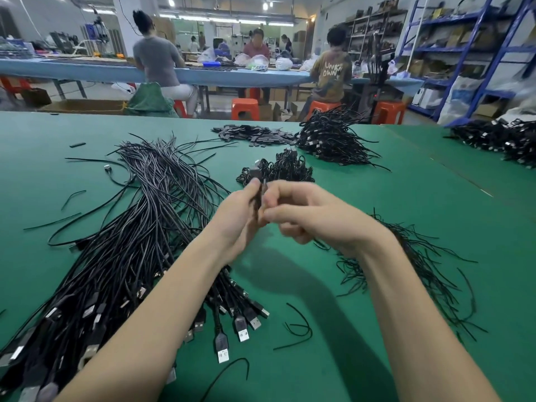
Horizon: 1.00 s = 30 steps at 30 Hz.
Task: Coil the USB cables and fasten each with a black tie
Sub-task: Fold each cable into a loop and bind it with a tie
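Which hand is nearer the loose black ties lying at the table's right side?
Right. The right hand is just left of the loose black ties; the left hand is farther left.

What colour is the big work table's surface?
Green, seen clearly in the head view.

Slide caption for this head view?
Both hands pinch a coiled cable above the green table, uncoiled cables alongside.
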Each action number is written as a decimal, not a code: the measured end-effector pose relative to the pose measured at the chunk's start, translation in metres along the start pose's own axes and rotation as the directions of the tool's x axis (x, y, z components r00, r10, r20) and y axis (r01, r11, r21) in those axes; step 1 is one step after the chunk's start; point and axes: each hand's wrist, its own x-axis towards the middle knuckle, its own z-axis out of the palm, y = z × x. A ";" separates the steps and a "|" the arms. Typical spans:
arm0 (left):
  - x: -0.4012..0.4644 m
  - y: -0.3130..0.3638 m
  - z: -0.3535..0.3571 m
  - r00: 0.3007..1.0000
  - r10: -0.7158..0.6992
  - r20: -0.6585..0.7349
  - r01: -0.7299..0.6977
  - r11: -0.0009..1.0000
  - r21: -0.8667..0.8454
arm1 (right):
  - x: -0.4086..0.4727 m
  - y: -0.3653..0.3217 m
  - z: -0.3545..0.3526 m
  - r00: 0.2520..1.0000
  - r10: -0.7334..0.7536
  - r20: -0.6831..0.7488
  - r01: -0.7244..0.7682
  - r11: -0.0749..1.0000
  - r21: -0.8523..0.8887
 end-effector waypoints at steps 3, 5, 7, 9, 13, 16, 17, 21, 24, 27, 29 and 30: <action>-0.006 0.011 -0.002 0.994 0.018 0.112 0.014 0.962 -0.274 | 0.004 0.020 0.006 0.986 0.127 0.107 -0.122 0.991 -0.053; -0.008 0.012 0.000 0.994 0.035 0.106 -0.006 0.967 -0.256 | 0.007 0.032 0.005 0.985 0.168 0.036 -0.168 0.986 -0.003; -0.008 0.010 0.005 0.997 0.057 0.048 -0.050 0.988 -0.148 | 0.008 0.038 0.004 0.984 0.178 0.005 -0.178 0.983 0.052; -0.008 0.009 0.008 0.996 0.084 0.018 -0.082 0.995 -0.060 | 0.009 0.041 0.004 0.983 0.183 -0.009 -0.180 0.976 0.120; -0.007 0.009 0.005 0.997 0.076 0.035 -0.068 0.980 -0.185 | 0.013 0.045 0.000 0.976 0.162 -0.148 -0.108 0.942 0.319; -0.007 0.008 0.001 0.992 0.009 0.123 0.017 0.979 -0.203 | 0.015 0.044 -0.008 0.954 0.093 -0.285 -0.004 0.955 0.298; -0.006 0.006 0.003 0.992 -0.002 0.122 0.023 0.984 -0.175 | 0.016 0.043 -0.008 0.930 0.060 -0.363 0.010 0.982 0.188; 0.002 -0.005 0.015 0.990 0.114 -0.077 -0.105 0.988 0.110 | 0.024 0.049 -0.002 0.750 -0.069 -0.658 0.014 0.996 -0.088; 0.003 -0.012 0.014 0.941 0.300 -0.159 -0.194 0.859 0.474 | 0.026 0.047 0.002 0.710 -0.083 -0.699 0.061 0.997 -0.057; 0.000 -0.016 0.010 0.915 0.388 -0.108 -0.237 0.737 0.633 | 0.026 0.044 0.001 0.757 -0.008 -0.653 0.154 0.974 0.166; 0.000 -0.021 0.012 0.909 0.409 -0.077 -0.230 0.648 0.726 | 0.026 0.044 0.002 0.769 0.037 -0.638 0.167 0.952 0.256; -0.001 -0.024 0.012 0.906 0.417 -0.079 -0.209 0.601 0.772 | 0.027 0.046 0.003 0.772 0.048 -0.633 0.160 0.950 0.268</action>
